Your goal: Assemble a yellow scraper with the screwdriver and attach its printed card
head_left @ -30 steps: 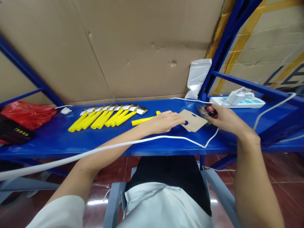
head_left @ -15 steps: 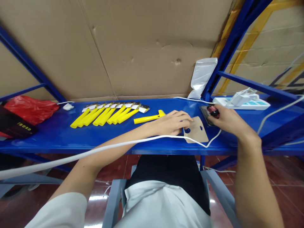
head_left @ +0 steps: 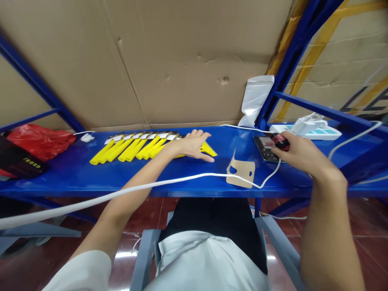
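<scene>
My left hand point(head_left: 194, 146) is spread open above a single yellow tool with a round handle and a flared head point(head_left: 209, 150); the hand hides most of its handle. In my right hand point(head_left: 298, 152) is a small dark bottle with a red label point(head_left: 279, 141), gripped just over a phone point(head_left: 263, 148) lying on the blue shelf. Between the hands, near the front edge, a brown card point(head_left: 245, 171) with cut-outs lies bent, one corner lifted. Left of my left hand, several yellow tubes with tagged ends point(head_left: 130, 148) lie in a slanted row.
A white cable point(head_left: 182, 178) crosses in front of the shelf point(head_left: 100, 178). At the right stands a white power strip point(head_left: 327, 132) with plugs. A white pouch point(head_left: 256, 97) leans at the back. A red bag point(head_left: 42, 139) and a black box point(head_left: 21, 157) sit at the left.
My left hand has let go of the brown card and moved left over the yellow tool. The card now lies bent, nearer the front. My right hand still holds the bottle, slightly farther right.
</scene>
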The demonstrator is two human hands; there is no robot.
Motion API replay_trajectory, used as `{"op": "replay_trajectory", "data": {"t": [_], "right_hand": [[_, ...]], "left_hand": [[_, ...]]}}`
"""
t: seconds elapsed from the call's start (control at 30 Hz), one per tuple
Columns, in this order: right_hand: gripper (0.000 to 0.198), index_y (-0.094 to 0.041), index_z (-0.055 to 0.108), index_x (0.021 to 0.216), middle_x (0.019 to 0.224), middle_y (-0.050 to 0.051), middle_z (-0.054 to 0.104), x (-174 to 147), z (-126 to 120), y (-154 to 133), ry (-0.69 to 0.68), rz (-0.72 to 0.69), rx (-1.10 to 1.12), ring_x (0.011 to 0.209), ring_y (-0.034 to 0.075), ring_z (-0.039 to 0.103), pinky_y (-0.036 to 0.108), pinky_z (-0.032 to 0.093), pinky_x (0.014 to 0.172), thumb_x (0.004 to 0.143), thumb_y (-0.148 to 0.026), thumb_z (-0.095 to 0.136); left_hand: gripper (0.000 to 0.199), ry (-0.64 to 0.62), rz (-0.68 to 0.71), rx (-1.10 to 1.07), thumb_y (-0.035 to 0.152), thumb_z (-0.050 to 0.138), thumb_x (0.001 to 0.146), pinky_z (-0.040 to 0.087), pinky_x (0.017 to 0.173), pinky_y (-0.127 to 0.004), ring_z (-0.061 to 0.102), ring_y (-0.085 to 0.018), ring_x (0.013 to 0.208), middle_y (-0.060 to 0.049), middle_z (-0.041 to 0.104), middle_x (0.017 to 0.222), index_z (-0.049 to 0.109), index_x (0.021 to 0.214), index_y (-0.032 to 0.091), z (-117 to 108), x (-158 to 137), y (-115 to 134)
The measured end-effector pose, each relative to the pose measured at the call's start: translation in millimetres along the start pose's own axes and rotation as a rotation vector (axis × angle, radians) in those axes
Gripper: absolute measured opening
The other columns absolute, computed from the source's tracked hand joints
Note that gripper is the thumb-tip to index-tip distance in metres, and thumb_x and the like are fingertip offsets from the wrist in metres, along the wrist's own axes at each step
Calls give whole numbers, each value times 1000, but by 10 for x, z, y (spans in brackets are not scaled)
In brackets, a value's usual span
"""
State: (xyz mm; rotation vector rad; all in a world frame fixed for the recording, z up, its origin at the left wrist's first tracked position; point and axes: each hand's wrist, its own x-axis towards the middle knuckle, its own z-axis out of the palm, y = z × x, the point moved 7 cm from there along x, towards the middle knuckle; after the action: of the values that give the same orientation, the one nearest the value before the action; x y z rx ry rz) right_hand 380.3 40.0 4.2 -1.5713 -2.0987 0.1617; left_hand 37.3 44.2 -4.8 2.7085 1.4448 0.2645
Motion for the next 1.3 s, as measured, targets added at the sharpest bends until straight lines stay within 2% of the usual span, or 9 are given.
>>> {"op": "replay_trajectory", "data": {"t": [0.13, 0.23, 0.33, 0.53, 0.77, 1.0, 1.13, 1.2, 1.3], "right_hand": [[21, -26, 52, 91, 81, 6, 67, -14, -38, 39, 8, 13, 5, 72, 23, 57, 36, 38, 70, 91, -40, 67], [20, -26, 53, 92, 80, 7, 67, -21, -54, 56, 10, 35, 21, 72, 24, 59, 36, 40, 70, 91, -40, 68], [21, -25, 55, 94, 81, 7, 68, -37, -73, 35, 7, 59, 39, 70, 23, 58, 36, 41, 67, 93, -40, 70], [43, -26, 53, 91, 72, 3, 60, -164, -204, -151, 84, 125, 257, 59, 20, 58, 34, 43, 54, 100, -63, 73], [49, -28, 61, 95, 63, -2, 58, -309, -362, -357, 158, 67, 561, 44, 17, 51, 35, 39, 46, 92, -70, 86], [53, -29, 67, 104, 67, -5, 62, -286, -319, -339, 170, 99, 717, 39, 14, 48, 33, 35, 38, 75, -54, 102], [59, -23, 81, 115, 62, -5, 64, -243, -328, -253, 303, 45, 783, 35, 13, 46, 31, 36, 34, 69, -54, 104], [52, -20, 86, 108, 55, -4, 62, -251, -367, -215, 376, 33, 745, 36, 13, 48, 29, 38, 35, 73, -53, 103], [45, -19, 89, 104, 57, -3, 65, -306, -470, -188, 497, 56, 671, 39, 14, 53, 27, 41, 37, 74, -51, 102]], "left_hand": [[87, -237, -126, -112, 75, 86, 80, 57, 87, -38, 78, -34, 104, -17, 84, 121, 70, 143, 16, 33, -60, -385], [57, -250, -107, -192, 57, 82, 89, 54, 81, -33, 79, -28, 97, -12, 86, 113, 77, 129, 17, 7, -35, -397], [38, -107, -29, -221, 50, 76, 98, 55, 85, -34, 79, -27, 98, -11, 86, 112, 80, 117, 18, -99, 19, -232], [30, 464, 172, -318, 44, 75, 109, 59, 101, -42, 76, -26, 112, -11, 81, 126, 75, 125, 19, -371, 67, 383], [30, 440, 389, -132, 46, 66, 117, 62, 101, -41, 75, -28, 124, -13, 75, 137, 72, 136, 23, -248, 171, 1178], [31, 569, 392, -200, 44, 67, 117, 63, 99, -39, 76, -26, 118, -12, 75, 126, 71, 133, 19, -245, 331, 1246], [37, 712, 437, -205, 46, 66, 117, 59, 113, -49, 71, -31, 135, -17, 72, 142, 70, 141, 19, -241, 234, 1288], [38, 669, 521, -206, 49, 67, 116, 56, 119, -54, 69, -33, 140, -18, 72, 145, 73, 138, 20, -164, 149, 1370], [43, 380, 695, -278, 56, 70, 112, 56, 120, -51, 73, -33, 136, -19, 75, 139, 76, 137, 20, 86, 38, 1488]]}}
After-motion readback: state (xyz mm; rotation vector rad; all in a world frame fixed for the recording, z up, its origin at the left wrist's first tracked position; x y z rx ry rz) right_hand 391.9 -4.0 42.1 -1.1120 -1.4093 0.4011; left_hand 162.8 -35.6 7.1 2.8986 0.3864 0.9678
